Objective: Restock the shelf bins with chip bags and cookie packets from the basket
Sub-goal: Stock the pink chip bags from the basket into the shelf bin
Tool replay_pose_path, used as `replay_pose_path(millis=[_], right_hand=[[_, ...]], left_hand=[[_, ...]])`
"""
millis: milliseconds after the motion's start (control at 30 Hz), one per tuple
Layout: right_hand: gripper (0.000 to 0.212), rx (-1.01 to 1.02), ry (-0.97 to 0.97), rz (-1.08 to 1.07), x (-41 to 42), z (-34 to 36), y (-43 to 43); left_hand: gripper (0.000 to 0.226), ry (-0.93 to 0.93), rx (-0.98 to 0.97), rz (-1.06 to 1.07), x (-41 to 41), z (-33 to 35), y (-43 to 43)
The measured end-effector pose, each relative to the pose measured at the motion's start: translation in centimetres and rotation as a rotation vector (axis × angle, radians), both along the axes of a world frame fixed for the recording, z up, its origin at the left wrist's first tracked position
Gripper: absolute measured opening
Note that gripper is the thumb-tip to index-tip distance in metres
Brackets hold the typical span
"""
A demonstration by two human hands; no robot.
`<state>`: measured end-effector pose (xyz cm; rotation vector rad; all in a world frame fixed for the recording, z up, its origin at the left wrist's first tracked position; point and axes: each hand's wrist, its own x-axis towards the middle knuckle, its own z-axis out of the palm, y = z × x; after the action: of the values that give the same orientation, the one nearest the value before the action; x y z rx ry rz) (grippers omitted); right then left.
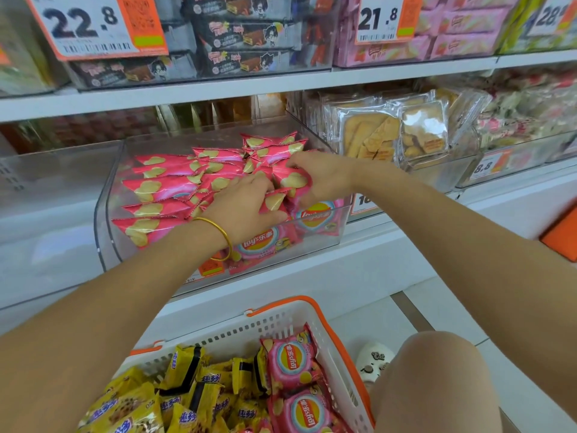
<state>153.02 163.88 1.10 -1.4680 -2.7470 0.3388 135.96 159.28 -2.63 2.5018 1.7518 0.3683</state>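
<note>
Pink glossy foil chip bags (156,185): standing on edge in crowded rows inside the clear hard-plastic shelf bin (103,214), with more lying in the white perforated plastic basket (237,335) below, beside yellow crinkly cookie packets (187,370). Gripping puffy bags at the bin's front right, left hand (246,207) and right hand (318,179), fingers curled and clamped on foil. Probably risking crushed chips by squeezing these air-filled pillows; likely also risking slick wrappers slipping, tipping the packed rows over the low front wall.

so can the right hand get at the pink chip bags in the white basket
Probably yes: nothing covers those pink chip bags in the open white plastic basket. The right hand first must release the pink bag it grips in the clear plastic bin.
</note>
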Motion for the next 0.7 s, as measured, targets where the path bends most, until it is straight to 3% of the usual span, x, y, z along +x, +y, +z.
replay_pose_path(millis=[133,333,700], right_hand=[[0.02,0.184,-0.049,0.05,0.0,-0.4,-0.4],[0.034,0.127,-0.112,0.081,-1.0,0.0,0.5],[0.05,-0.039,-0.135,0.096,-0.3,0.2,1.0]], left_hand=[[0.038,0.043,0.071,-0.023,0.4,-0.2,-0.1],[0.036,0.171,0.071,0.004,1.4,-0.2,-0.2],[0.033,0.171,-0.031,-0.062,0.2,0.7,-0.4]])
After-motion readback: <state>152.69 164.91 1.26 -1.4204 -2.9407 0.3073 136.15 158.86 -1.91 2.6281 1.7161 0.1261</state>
